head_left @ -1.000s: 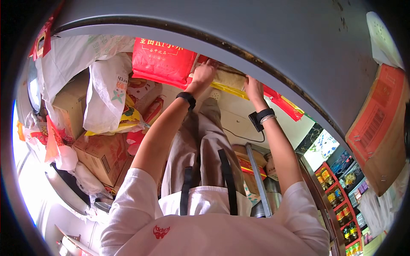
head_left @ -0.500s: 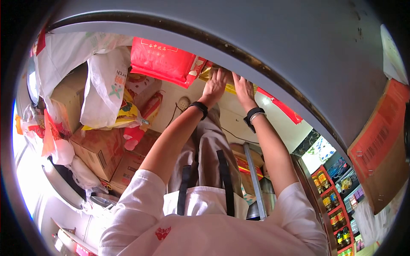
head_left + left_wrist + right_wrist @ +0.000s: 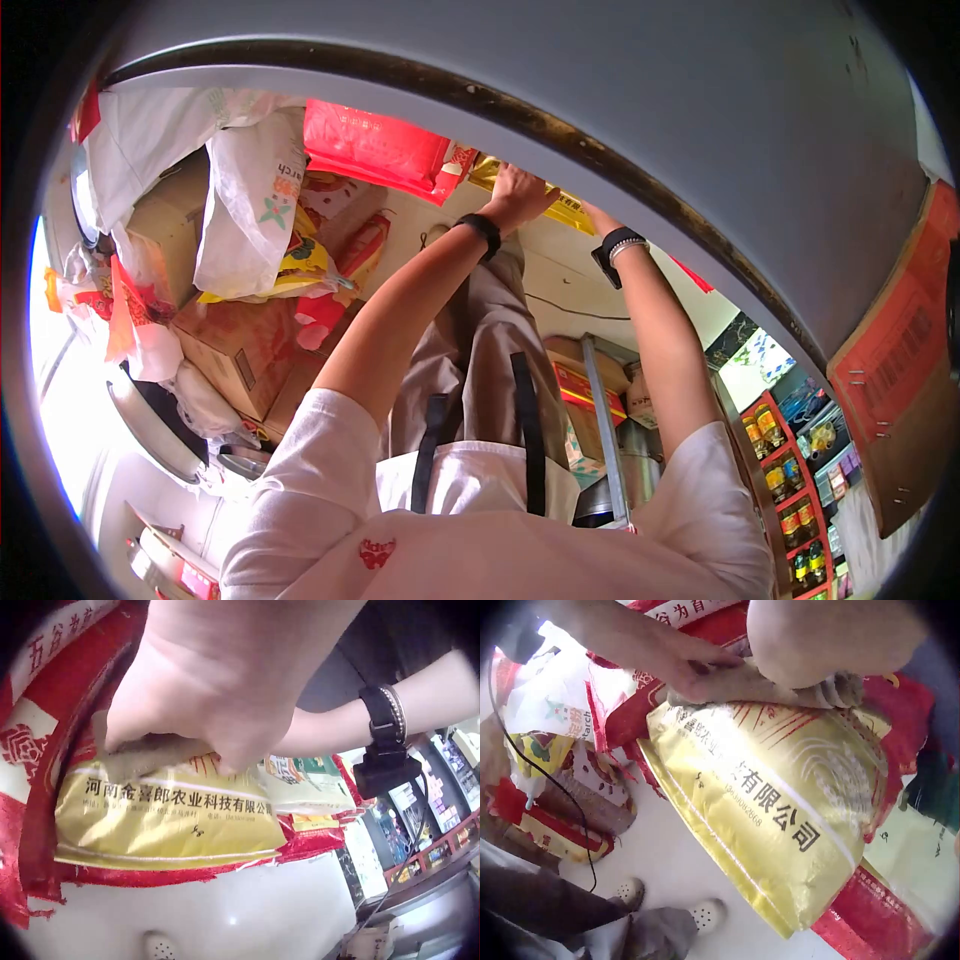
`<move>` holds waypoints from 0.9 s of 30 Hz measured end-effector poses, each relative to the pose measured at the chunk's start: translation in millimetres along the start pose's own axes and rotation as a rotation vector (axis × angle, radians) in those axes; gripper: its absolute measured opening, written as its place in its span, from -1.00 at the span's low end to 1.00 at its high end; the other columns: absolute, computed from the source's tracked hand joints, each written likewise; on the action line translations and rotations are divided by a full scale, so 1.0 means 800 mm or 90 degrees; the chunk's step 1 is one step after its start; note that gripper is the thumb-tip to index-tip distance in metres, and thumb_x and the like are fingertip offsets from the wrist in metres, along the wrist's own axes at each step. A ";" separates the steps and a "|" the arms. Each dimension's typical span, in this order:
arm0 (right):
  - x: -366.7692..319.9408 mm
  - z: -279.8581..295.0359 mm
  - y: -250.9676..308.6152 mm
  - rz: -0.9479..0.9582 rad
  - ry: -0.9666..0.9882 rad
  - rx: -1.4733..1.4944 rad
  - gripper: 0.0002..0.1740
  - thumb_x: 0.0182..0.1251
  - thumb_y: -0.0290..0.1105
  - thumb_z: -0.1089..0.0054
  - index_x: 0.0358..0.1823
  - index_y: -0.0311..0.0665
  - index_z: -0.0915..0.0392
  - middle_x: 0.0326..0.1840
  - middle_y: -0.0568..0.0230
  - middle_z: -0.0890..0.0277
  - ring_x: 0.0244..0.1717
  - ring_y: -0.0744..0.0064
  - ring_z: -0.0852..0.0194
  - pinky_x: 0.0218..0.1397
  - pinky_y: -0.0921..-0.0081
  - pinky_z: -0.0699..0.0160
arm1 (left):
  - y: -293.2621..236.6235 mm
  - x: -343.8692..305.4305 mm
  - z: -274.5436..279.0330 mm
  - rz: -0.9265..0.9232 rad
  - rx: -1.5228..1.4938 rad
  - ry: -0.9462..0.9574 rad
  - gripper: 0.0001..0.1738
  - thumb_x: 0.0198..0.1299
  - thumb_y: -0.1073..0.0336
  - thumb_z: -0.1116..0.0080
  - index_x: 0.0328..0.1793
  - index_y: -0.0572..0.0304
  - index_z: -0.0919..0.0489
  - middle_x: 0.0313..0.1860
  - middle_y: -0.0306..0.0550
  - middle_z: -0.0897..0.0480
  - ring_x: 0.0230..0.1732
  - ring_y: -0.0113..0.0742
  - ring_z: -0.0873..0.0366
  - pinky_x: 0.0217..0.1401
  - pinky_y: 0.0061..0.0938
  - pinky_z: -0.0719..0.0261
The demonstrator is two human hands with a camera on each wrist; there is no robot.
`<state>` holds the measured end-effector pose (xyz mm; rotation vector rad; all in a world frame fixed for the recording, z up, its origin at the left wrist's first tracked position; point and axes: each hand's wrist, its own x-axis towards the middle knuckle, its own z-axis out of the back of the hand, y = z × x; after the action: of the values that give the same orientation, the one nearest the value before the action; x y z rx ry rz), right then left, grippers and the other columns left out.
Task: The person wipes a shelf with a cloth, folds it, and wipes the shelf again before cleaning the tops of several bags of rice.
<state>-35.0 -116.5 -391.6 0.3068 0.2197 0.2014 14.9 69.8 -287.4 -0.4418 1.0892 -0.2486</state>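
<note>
In the head view my left hand (image 3: 522,195) reaches under a grey edge to a gold bag (image 3: 567,212) printed with dark characters. My right hand (image 3: 600,218) is beside it, partly hidden by that edge. The right wrist view shows a greyish-brown rolled cloth-like piece (image 3: 742,684) lying along the top of the gold bag (image 3: 772,802). Fingers of the left hand (image 3: 664,664) curl over one end of the roll. Close to the camera, the right hand (image 3: 836,637) grips the roll further along. In the left wrist view the roll (image 3: 154,754) shows under the left hand (image 3: 217,690).
A red bag (image 3: 375,145) lies left of the gold one. White plastic bags (image 3: 250,210) and cardboard boxes (image 3: 235,350) crowd the left. Across the top runs the broad grey surface (image 3: 640,70) with a dark edge. A metal bar (image 3: 603,420) stands by my legs; bottles fill red shelves (image 3: 790,480) at right.
My hands first drew together on the brownish roll, then the right hand shifted right. The left hand moved right across the gold bag. The grey edge now covers more of the red bags.
</note>
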 end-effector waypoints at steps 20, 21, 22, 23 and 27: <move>0.088 -0.092 -0.014 -0.046 -0.273 0.138 -0.68 0.36 -0.28 0.11 0.07 -0.18 -0.46 0.02 0.05 -0.45 -0.01 0.10 -0.46 0.07 0.15 -0.42 | 0.053 0.120 0.003 -0.138 0.210 -0.251 -0.17 -0.02 -0.18 -0.12 0.34 0.11 -0.31 0.32 0.19 -0.32 0.38 0.17 -0.16 0.43 -0.05 -0.03; 0.083 -0.097 -0.016 -0.050 -0.289 0.141 -0.68 0.36 -0.28 0.11 0.07 -0.17 -0.47 0.01 0.05 -0.45 -0.01 0.10 -0.46 0.07 0.15 -0.42 | 0.063 0.119 -0.003 -0.131 0.199 -0.248 -0.01 -0.07 -0.22 -0.14 0.44 0.09 -0.09 0.42 0.22 -0.08 0.44 0.19 0.00 0.45 -0.05 0.01; 0.072 -0.012 0.040 -0.112 -0.188 0.094 -0.64 0.30 -0.34 0.08 0.11 -0.03 -0.48 0.01 0.11 -0.41 -0.02 0.07 -0.42 0.05 0.19 -0.44 | 0.070 0.121 -0.011 -0.125 0.188 -0.243 0.17 -0.11 -0.26 -0.16 0.53 0.06 0.14 0.51 0.26 0.15 0.50 0.21 0.15 0.48 -0.05 0.06; 0.067 0.007 0.051 -0.132 -0.151 0.152 -0.55 0.20 -0.42 0.02 0.15 0.08 -0.49 0.03 0.18 -0.36 0.00 0.06 -0.37 0.04 0.24 -0.46 | 0.058 0.102 -0.010 -0.058 0.296 -0.253 0.19 -0.12 -0.26 -0.17 0.54 0.05 0.17 0.52 0.25 0.19 0.50 0.23 0.15 0.48 -0.02 0.07; 0.036 -0.003 0.085 -0.067 -0.309 -0.052 -0.61 0.16 -0.46 -0.03 0.05 -0.04 -0.54 0.01 0.20 -0.38 -0.03 0.16 -0.43 -0.08 0.30 -0.51 | 0.068 0.065 -0.029 -0.121 0.270 -0.263 0.18 -0.04 -0.22 -0.17 0.54 0.15 0.22 0.50 0.37 0.23 0.52 0.24 0.28 0.50 0.00 0.18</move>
<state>-19.5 -45.6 -377.3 0.2544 -0.2512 0.0272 16.6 92.1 -362.8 -0.2003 0.5666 -0.5205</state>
